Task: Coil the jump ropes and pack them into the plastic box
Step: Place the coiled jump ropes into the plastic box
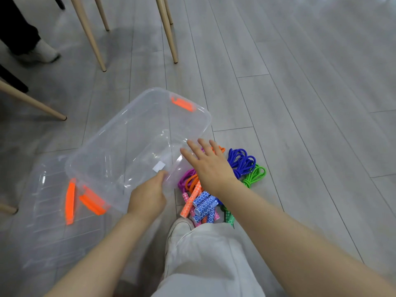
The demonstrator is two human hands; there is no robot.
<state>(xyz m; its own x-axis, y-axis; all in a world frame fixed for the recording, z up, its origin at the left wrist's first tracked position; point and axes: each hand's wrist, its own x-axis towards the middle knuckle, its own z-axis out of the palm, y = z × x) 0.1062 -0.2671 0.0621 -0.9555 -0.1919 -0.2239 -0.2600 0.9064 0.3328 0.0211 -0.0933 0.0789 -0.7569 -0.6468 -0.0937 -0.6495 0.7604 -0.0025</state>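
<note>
A clear plastic box (137,133) with orange latches is tilted above the floor, nothing inside it. My left hand (147,196) grips its near rim. My right hand (205,166) hovers with fingers spread beside the box's right side, over a pile of jump ropes. The pile lies on the floor: a blue rope (241,160), a green rope (255,175), an orange rope (191,183) and a purple rope (185,177). Their patterned handles (203,205) lie bunched near my shoe.
The clear lid (53,221) with an orange latch lies on the floor at the left, partly under the box. Wooden chair legs (94,46) stand behind. Another person's shoe (42,52) is at the top left. My leg (205,260) fills the bottom centre.
</note>
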